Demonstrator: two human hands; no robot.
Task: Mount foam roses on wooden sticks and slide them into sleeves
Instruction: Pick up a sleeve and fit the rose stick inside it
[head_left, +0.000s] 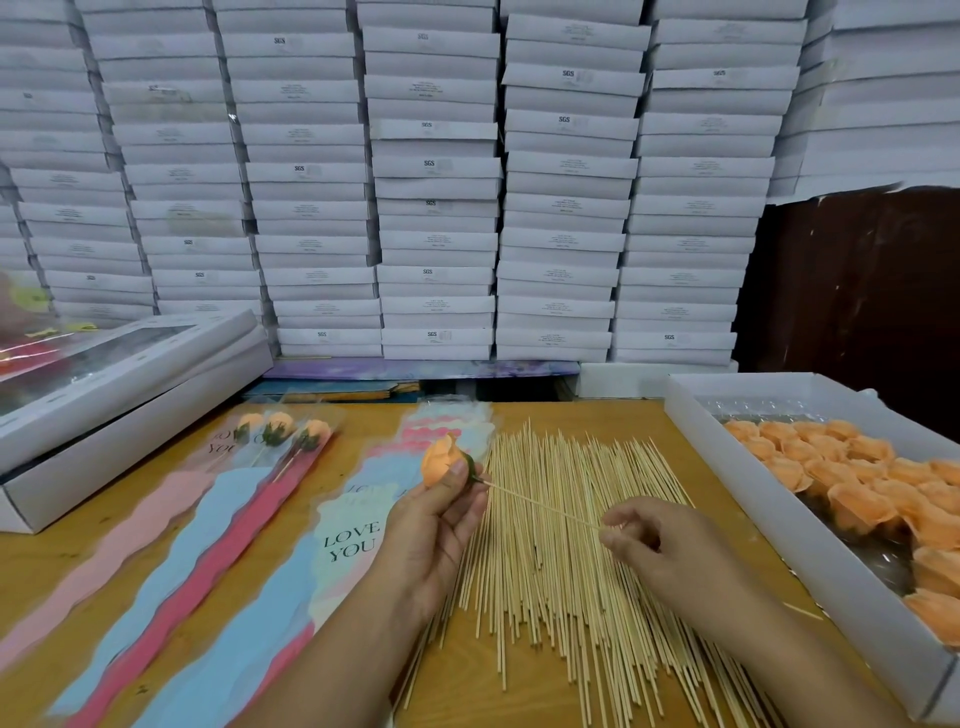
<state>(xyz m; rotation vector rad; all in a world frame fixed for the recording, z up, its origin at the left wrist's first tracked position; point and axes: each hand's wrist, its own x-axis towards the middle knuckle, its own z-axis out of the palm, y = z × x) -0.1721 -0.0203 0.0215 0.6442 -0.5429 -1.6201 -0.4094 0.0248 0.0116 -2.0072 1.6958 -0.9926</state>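
- The left hand (441, 525) grips an orange foam rose (440, 461) between thumb and fingers, above the middle of the wooden table (519, 696); the bloom points up and toward the far edge, and its green base lies against the fingertips.
- A thin wooden stick (540, 503) runs from the base of that rose to the right, and its tip meets the green base.
- The right hand (654, 545) pinches the stick's other end between thumb and forefinger, with the remaining fingers curled.
- Under both hands a wide pile of loose sticks (561, 571) lies fanned across the middle of the table, reaching from near the far edge to the near edge.
- Along the right edge stands a shallow white tray (769, 499) filled with more orange roses (852, 483).
- Toward the left side lie printed sleeves (218, 551) in pink, blue and red, side by side; one beside the left wrist reads "LOVE YOU".
- Three finished roses (280, 430) on sticks rest inside sleeves near the far edge, left of the middle.
- At the far left corner sit two flat white boxes (130, 384), one upon the other.
- Behind the table rises a wall of stacked white cartons (436, 171).
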